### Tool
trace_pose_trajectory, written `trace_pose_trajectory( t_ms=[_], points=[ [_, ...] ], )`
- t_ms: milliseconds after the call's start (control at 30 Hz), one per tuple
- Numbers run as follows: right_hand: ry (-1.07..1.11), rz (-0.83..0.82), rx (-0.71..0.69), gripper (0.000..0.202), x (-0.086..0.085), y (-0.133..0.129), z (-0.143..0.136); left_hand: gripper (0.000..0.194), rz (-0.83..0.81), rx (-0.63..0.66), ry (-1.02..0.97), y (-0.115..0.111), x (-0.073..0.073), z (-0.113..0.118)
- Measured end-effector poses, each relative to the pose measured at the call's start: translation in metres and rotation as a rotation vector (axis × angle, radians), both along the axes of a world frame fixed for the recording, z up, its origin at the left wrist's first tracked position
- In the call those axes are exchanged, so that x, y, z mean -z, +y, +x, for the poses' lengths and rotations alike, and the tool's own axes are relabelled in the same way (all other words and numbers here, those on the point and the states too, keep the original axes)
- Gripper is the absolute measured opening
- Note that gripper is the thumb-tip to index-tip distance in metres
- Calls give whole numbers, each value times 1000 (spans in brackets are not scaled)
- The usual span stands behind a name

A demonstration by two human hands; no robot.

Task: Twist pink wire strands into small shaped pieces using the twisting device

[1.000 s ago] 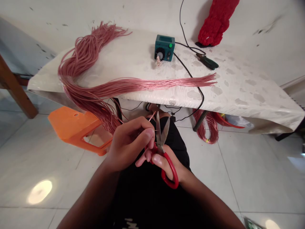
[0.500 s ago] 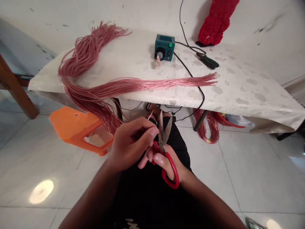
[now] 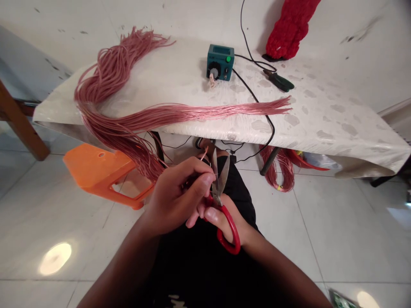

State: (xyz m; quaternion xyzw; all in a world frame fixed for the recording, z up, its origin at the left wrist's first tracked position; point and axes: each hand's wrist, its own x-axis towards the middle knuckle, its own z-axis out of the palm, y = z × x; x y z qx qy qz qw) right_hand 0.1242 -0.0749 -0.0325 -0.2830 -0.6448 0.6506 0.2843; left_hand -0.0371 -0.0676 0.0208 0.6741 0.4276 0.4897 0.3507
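Observation:
My left hand (image 3: 181,192) is closed in a pinch on a thin pink wire (image 3: 204,153). One end of it sticks up beyond the fingers, and a short tip shows at the fingertips by the scissor blades. Red-handled scissors (image 3: 219,188) are in my right hand (image 3: 226,216), thumb through one loop, blades parted and pointing up beside the left fingertips. Part of the right fingers is hidden behind the left hand. A long bundle of pink wires (image 3: 128,122) lies along the table, part of it hanging over the front edge behind my left hand.
On the table (image 3: 308,128) are a teal box with a dial (image 3: 220,62), its black cable, green-handled pliers (image 3: 279,81) and a red textured object (image 3: 289,30). An orange stool (image 3: 96,171) stands at left. Beneath the table hang coiled wires (image 3: 284,171) beside a red basin (image 3: 305,161).
The scissors have shifted slightly left, and their blades sit closer against my left fingertips. Both hands keep nearly the same hold; the whole view has moved a little.

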Motion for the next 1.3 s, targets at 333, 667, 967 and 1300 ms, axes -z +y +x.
trace_pose_trajectory(
  t_ms=[333, 667, 967, 1300],
  points=[
    [-38, -34, 12, 51, -1, 0, 0, 12, 201, -94, 152, 0, -1, 0],
    [-66, -68, 20, 47, -4, -1, -1, 13, 178, -96, 142, 2, 0, -1],
    [-31, -51, 53, 57, -4, 0, -2, 12, 162, -101, 159, 3, 2, -3],
    [-39, -66, 95, 40, -9, 0, -3, 9, 196, -99, 174, 4, 0, -3]
  ],
)
